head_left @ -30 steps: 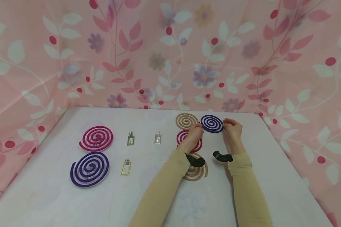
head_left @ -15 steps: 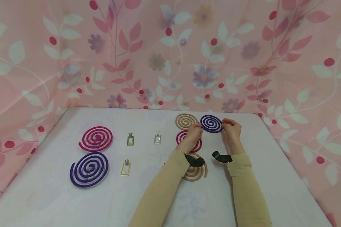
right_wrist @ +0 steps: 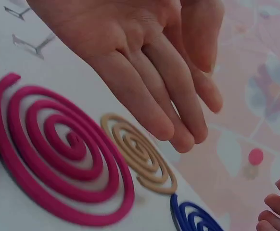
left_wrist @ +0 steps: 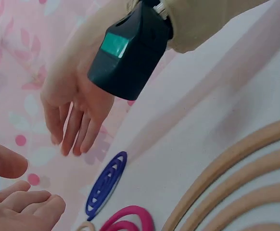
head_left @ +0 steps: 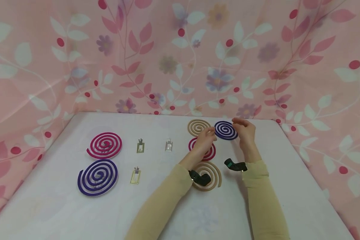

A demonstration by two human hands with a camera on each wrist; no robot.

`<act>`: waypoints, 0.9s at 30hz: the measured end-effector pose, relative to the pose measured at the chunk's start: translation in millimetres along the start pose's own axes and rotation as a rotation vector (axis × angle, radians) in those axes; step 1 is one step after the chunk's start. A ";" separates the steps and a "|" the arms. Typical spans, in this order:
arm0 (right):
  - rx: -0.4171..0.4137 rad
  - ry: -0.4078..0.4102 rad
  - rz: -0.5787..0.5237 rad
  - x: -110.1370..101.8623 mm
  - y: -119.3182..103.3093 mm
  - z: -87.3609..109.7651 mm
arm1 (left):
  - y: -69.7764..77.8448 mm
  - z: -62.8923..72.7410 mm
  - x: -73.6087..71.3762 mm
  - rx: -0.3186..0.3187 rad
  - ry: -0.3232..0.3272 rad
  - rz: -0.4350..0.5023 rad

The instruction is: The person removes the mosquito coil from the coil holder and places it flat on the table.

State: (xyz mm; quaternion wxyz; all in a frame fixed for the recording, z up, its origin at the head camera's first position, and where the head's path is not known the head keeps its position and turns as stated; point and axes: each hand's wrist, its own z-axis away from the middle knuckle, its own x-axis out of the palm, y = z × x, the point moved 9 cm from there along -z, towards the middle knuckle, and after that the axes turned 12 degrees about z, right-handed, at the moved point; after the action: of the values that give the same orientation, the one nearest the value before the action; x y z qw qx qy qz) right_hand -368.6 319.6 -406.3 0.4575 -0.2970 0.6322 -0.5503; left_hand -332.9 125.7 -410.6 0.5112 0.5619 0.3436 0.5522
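Both hands hover around a dark blue mosquito coil (head_left: 225,130) lying at the back right of the table. My left hand (head_left: 203,144) is to its left, fingers extended and holding nothing; in the head view it overlaps a pink coil (head_left: 213,154). To the blue coil's right is my right hand (head_left: 246,134), its fingers loosely bent with nothing between them. In the left wrist view the right hand (left_wrist: 82,106) hangs above the blue coil (left_wrist: 105,185). In the right wrist view the left hand (right_wrist: 149,77) is over a tan coil (right_wrist: 137,147).
Another tan coil (head_left: 218,170) lies nearer the front, partly behind the left wrist camera. At the left, a pink coil (head_left: 106,144) and a purple coil (head_left: 99,174) sit raised on supports. Between the groups stand small metal coil stands (head_left: 140,146). A floral cloth (head_left: 168,83) hangs behind.
Both hands have let go of the blue coil, which stays flat on the table. Their fingers have spread and lifted slightly off its edges. The head view has shifted slightly.
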 end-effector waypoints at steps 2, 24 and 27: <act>-0.021 -0.034 -0.016 8.0 -7.4 5.3 | 0.1 1.6 -3.3 0.017 -0.038 0.002; -0.235 -0.442 -0.103 100.8 -81.6 96.4 | 46.7 90.7 -103.0 0.238 -0.193 -0.134; -0.245 -0.478 -0.085 110.2 -83.7 106.0 | 51.7 99.0 -127.0 0.244 -0.180 -0.151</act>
State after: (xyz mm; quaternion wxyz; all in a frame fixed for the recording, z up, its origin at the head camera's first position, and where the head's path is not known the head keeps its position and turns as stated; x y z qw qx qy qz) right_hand -327.9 159.5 -350.5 0.5308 -0.4979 0.5551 -0.4027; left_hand -265.5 -26.9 -382.3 0.5079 0.6397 0.4019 0.4139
